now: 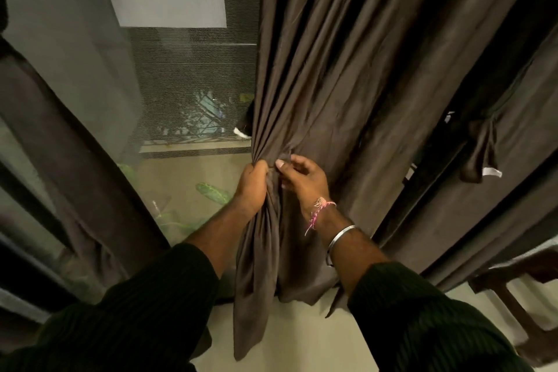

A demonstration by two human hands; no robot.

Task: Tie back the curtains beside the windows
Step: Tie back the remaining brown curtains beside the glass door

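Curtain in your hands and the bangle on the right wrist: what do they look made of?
The curtain, gathered by the left hand and pinched by the right hand, looks like soft woven fabric, dark brown with a faint sheen; it falls in fine limp folds. The bangle looks like polished silvery metal: a thin rigid band with bright highlights.

A dark brown curtain (347,75), plain with no print, hangs in deep folds. A second curtain (60,136) in the same plain dark brown hangs at the left. A grey mesh screen (193,75) shows a fine grid pattern. The sleeves (422,320) are very dark green with narrow ribbed stripes. A pink thread band (320,208) and a silver bangle (339,240) circle one wrist. The floor (317,338) is pale beige.
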